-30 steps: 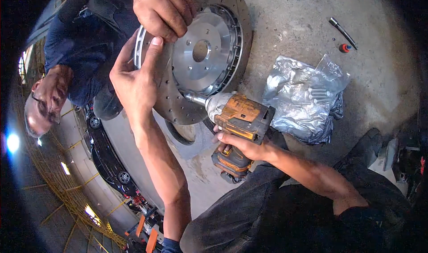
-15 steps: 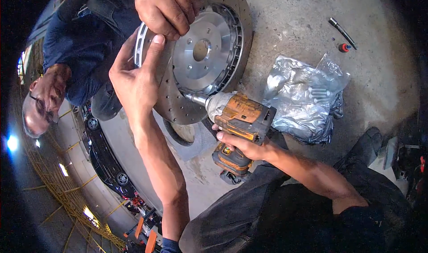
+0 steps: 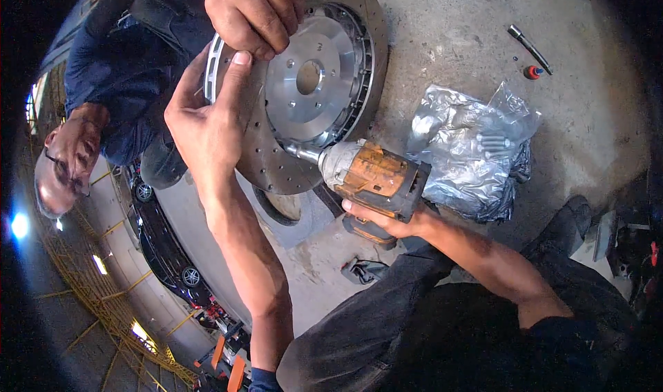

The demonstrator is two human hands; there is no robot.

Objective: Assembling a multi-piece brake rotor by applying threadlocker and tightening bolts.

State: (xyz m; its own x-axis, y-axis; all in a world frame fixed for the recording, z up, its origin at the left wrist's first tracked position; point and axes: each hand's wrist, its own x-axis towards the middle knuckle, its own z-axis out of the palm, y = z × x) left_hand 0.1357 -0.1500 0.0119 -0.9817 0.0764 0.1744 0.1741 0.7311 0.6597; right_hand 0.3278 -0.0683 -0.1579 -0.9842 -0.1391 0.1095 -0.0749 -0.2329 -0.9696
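Note:
A drilled brake disc [image 3: 266,161] with a silver centre hat stands on edge, tilted. My left hand [image 3: 215,126] is closed around its vented left rim, thumb on the drilled face. The hand of another person [image 3: 252,12] grips the same rim just above my thumb. In my right hand [image 3: 390,219] is an orange and black cordless impact wrench [image 3: 380,173], held by its handle. The socket [image 3: 302,151] on its nose reaches the lower edge of the hat, where the disc ring hides the fastener. My right fingers are partly hidden behind the handle.
Right of the wrench lies a clear plastic bag [image 3: 456,157] with several silver bolts [image 3: 492,143]. Beyond it are an extension bar [image 3: 530,49] and a small red-topped bottle [image 3: 532,72]. Grey foam sheet [image 3: 304,230] lies under the disc. A co-worker [image 3: 131,102] crouches at left.
The wrench has rolled in my right hand, so its battery base has swung up and partly behind my hand. The disc and the hands on it have shifted slightly left.

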